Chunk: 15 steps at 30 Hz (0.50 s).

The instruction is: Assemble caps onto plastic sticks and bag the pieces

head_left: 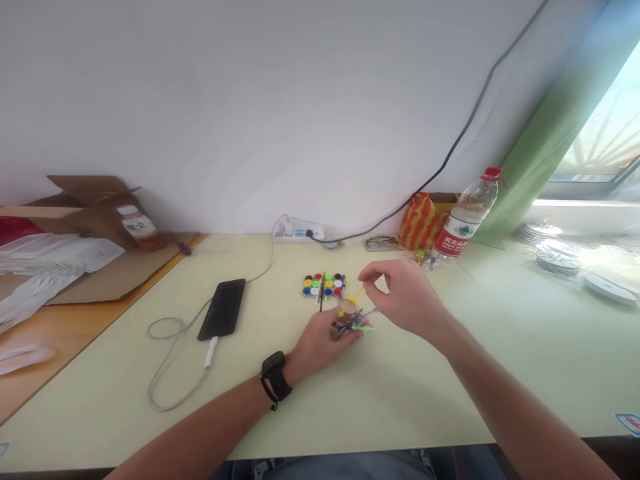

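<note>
My left hand (pixel 320 341), with a black watch (pixel 274 373) on its wrist, is closed around a small cluster of thin coloured plastic pieces (pixel 356 325). Blue, green and yellow ends stick out past the fingers; their exact kind is too small to tell. Just to the right and above, my right hand (pixel 406 293) pinches a thin yellow plastic piece (pixel 358 293) between thumb and fingertips. Its lower end meets the cluster; whether they are joined I cannot tell. Behind my left hand lie rows of small coloured round discs (pixel 315 284), with thin sticks across them.
A black phone (pixel 223 309) with a white cable lies on the left. A power strip (pixel 299 232) sits by the wall. At the back right stand a red-and-yellow striped bag (pixel 421 223) and a large water bottle (pixel 463 220). Cardboard (pixel 100 207) and stacked white discs (pixel 557 257) flank the table.
</note>
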Available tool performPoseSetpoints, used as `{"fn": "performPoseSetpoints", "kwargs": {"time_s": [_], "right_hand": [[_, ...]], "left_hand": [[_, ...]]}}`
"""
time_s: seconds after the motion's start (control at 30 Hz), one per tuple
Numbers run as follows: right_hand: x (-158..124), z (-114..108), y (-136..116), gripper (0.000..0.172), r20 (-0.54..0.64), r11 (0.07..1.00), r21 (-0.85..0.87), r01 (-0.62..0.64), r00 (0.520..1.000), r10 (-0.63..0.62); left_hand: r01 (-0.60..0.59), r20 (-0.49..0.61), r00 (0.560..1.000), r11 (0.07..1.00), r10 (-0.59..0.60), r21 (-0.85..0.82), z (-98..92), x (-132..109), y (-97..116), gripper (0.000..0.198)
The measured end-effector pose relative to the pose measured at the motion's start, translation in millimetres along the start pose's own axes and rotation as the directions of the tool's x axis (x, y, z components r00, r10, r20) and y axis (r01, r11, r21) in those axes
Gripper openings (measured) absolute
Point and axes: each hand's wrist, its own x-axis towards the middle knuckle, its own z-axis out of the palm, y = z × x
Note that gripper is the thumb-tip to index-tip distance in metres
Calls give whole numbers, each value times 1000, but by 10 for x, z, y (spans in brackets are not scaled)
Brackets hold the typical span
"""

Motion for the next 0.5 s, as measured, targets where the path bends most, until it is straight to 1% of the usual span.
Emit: {"fn": "performPoseSetpoints", "kwargs": {"time_s": [0.03,0.1,0.2,0.3,0.33,0.4,0.43,0.5], "right_hand": [[-8,27,12,17,-10,1000,8,-26,1000,26],[-21,81,32,16,20,998,-18,-57,998,58],[-16,132,50,18,78,983,-151,-101,990,114],[-1,110,62,22,71,955,-270,-121,987,145],[-4,86,64,24,58,954,-280,-108,990,129],[-24,20,62,25,53,969,-241,-47,997,61],[-41,-15,61,25,75,980,-198,2,997,13],[-80,-72,65,22,174,990,-102,101,981,-82]], "left_hand": [[5,-18,1000,1000,-5,17,3,0,-11,24],[8,-51,999,998,-5,58,9,1,-35,20],[1,-65,998,998,3,69,18,2,-68,18],[10,-65,998,999,-7,44,24,2,-91,22],[16,-67,998,999,-14,36,25,1,-96,24],[27,-66,997,999,-25,21,23,1,-101,27],[30,-64,998,999,-29,15,21,2,-100,28],[28,-61,998,1000,-27,14,14,2,-91,30]]}}
